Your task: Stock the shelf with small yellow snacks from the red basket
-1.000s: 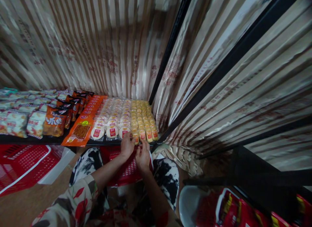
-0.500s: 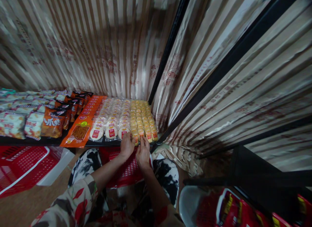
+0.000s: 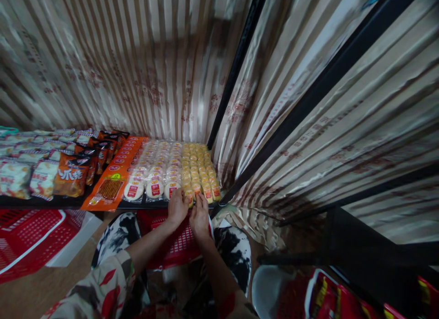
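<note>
Small yellow wrapped cakes [image 3: 199,168] stand in packed rows at the right end of the black shelf [image 3: 61,202]. At their front edge my left hand [image 3: 178,208] has its fingers curled in against the leftmost front cake. Beside it my right hand [image 3: 200,216] pinches at a neighbouring front cake, fingertips on its wrapper. The fingers partly cover both cakes. Directly left of the yellow rows are round white wrapped crackers [image 3: 155,186], their front packets bearing red labels.
An orange pretzel-stick bag [image 3: 109,187] lies left of the crackers, then orange snack bags [image 3: 70,173] and white snack bags [image 3: 15,177]. Red baskets [image 3: 30,241] [image 3: 180,236] sit below. A black post [image 3: 236,77] and striped curtain [image 3: 164,67] stand behind. Red packets [image 3: 325,296] are lower right.
The view has shifted slightly, so the shelf goods sit a little lower and further left. Both hands stay at the front yellow cakes, with little visible movement.
</note>
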A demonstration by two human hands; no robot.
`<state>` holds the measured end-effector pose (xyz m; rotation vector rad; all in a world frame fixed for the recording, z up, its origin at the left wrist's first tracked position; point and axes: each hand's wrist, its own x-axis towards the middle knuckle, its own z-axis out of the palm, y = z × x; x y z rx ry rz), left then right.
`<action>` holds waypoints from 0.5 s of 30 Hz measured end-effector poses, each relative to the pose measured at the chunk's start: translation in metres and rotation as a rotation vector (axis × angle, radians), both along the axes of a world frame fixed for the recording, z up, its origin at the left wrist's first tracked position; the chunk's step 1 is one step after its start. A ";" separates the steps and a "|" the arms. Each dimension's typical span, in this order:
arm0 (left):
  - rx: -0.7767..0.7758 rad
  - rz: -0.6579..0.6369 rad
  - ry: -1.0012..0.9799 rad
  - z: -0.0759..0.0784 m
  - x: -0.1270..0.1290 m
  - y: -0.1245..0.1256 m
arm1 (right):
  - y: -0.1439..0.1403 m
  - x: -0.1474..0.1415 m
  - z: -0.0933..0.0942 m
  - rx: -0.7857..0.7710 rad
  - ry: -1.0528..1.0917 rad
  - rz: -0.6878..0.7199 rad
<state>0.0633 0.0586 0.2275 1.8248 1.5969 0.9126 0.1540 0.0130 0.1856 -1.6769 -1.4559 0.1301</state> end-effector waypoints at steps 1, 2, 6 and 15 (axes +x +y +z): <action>-0.001 0.001 -0.011 0.000 0.000 0.000 | 0.000 0.000 0.000 0.005 0.006 0.002; -0.002 0.003 -0.021 -0.001 0.000 0.000 | 0.000 0.001 -0.001 0.011 0.010 0.004; -0.005 0.002 -0.039 -0.001 -0.001 -0.003 | -0.002 0.002 -0.002 0.025 0.024 0.016; -0.010 -0.007 -0.087 0.004 0.001 -0.010 | -0.004 0.002 -0.002 0.062 0.088 0.010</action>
